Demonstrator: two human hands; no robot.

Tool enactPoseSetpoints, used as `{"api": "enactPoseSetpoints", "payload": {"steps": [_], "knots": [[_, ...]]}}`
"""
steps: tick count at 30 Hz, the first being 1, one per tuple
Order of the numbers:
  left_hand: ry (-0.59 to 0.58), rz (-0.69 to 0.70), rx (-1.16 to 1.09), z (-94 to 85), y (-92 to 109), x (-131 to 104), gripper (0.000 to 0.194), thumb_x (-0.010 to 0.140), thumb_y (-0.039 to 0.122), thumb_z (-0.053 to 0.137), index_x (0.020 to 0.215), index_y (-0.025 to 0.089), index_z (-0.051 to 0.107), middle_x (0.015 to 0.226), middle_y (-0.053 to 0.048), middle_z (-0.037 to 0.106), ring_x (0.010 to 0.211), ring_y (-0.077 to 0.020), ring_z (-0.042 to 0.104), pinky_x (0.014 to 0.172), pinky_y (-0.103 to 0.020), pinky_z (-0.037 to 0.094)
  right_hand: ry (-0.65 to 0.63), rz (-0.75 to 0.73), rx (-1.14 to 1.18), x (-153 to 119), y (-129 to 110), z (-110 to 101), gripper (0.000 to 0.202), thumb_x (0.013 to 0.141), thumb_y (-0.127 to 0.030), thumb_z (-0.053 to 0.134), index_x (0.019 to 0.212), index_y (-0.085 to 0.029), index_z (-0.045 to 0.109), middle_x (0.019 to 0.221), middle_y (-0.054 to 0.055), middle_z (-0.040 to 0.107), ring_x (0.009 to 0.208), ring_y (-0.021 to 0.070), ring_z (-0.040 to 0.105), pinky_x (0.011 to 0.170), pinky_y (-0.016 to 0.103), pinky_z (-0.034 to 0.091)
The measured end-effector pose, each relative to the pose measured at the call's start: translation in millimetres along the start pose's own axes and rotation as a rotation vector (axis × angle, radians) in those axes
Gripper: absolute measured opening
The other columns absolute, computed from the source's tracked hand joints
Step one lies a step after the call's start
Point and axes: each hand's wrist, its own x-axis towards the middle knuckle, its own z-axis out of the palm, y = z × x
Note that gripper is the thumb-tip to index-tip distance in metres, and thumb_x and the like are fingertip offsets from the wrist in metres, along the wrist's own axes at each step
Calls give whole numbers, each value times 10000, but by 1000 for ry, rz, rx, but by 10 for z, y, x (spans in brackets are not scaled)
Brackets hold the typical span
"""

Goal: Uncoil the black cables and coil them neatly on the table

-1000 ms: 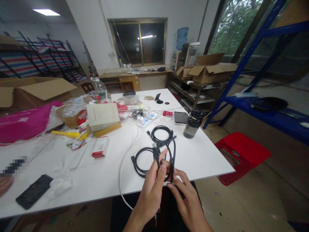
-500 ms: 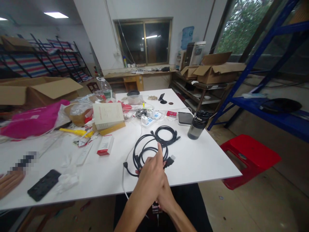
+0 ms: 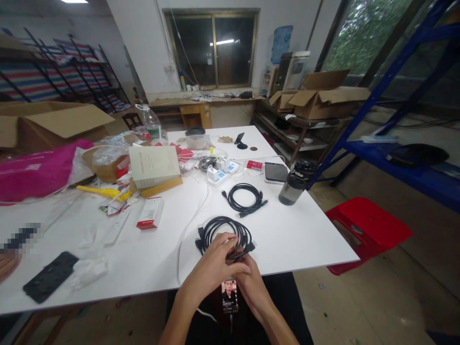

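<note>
A coiled black cable (image 3: 215, 225) with dark plugs at its sides is at the table's near edge, its loops bunched close together. My left hand (image 3: 214, 258) curls over the coil's near left part, fingers bent around the loops. From the near right, my right hand (image 3: 251, 280) grips the same coil; its fingertips are partly hidden behind the cable and the left hand. Just beyond lies a second coiled black cable (image 3: 230, 201) flat on the table. Below my hands, a lit phone (image 3: 230, 294) rests over my lap with a white cord at its lower end.
On the white table (image 3: 298, 239) are a dark-lidded bottle (image 3: 293, 189), a white power strip (image 3: 224, 171), a red-and-white box (image 3: 150, 213) and a black phone-like slab (image 3: 51, 276). Another person's hand (image 3: 7, 264) is at far left. A red stool (image 3: 370, 225) stands right.
My hands have shifted from crossed over each other to side by side around the near coil. Its loops, spread wider before, are now bunched together. The view has tilted slightly down.
</note>
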Motion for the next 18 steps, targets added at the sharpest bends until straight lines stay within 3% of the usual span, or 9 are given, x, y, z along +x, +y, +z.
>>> {"api": "enactPoseSetpoints", "payload": {"steps": [2,6,8,10,12,18], "knots": [[-14,16,31,-123,-140,-83,441,823,446,905,1214,275,793,1335,-115,713,1285,-346,630,1151,-511,475,6,23,35,-19,-74,-4,514,812,-440,910,1233,-222,710,1277,114,754,1237,310,689,1132,495,518],[70,32,122,-234,-475,-266,613,733,508,967,1285,308,791,1350,-121,737,1286,-374,648,1144,-552,497,98,43,81,-23,-114,-9,551,811,-501,919,1230,-230,685,1233,106,750,1180,287,705,1084,478,552],[72,46,157,-237,-559,-331,496,806,470,924,1265,324,806,1304,-110,760,1248,-360,672,1129,-554,513,114,49,87,-4,-84,-35,581,791,-483,940,1242,-237,666,1190,85,749,1136,267,713,1070,456,560],[39,65,180,-220,-555,-366,367,912,391,839,1274,344,804,1223,-86,781,1189,-328,692,1125,-547,516,123,53,78,28,-50,-70,566,784,-475,949,1212,-240,663,1106,54,744,1077,244,719,1055,428,566],[6,81,205,-191,-496,-379,369,980,302,760,1343,367,771,1159,-65,783,1142,-298,696,1133,-540,510,148,68,64,66,-35,-99,528,799,-498,934,1173,-236,669,1064,38,738,1061,234,719,1045,408,570],[18,127,288,-116,-419,-420,497,1043,161,598,1478,388,677,1169,-67,746,1124,-272,686,1081,-478,566,55,77,-58,118,-54,-138,468,961,-576,747,1262,-229,663,1313,100,735,1253,286,695,1082,453,576]]}}
